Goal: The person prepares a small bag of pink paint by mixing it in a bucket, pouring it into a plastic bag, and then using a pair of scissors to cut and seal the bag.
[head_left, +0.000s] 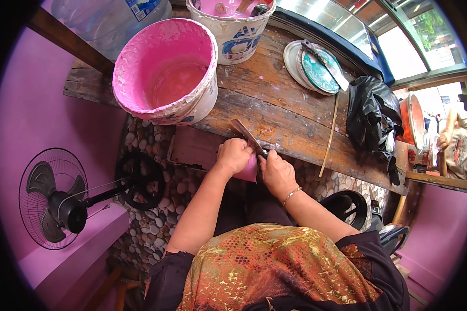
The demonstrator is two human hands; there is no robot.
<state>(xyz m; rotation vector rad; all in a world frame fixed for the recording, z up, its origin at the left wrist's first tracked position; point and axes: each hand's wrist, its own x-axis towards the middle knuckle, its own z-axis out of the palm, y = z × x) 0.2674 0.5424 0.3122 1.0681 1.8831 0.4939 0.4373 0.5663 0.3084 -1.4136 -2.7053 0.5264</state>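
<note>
At the near edge of the table my right hand point(277, 175) is closed round the dark handle of a knife point(250, 137). Its flat, brownish blade points up and left, away from me. Close beside it, my left hand point(234, 156) is curled with its fingers at the top of a smooth pink thing point(248, 170), which hangs over my lap. What kind of thing that is, I cannot make out. The blade passes just by my left fingertips; whether it touches the pink thing is hidden.
A large pink-coated bucket point(166, 72) stands on the wooden table point(264, 103), with a second bucket point(236, 39) behind it. To the right are lids with a spatula point(324, 65), a thin stick point(331, 132) and a black plastic bag point(372, 116). A fan point(62, 199) stands left.
</note>
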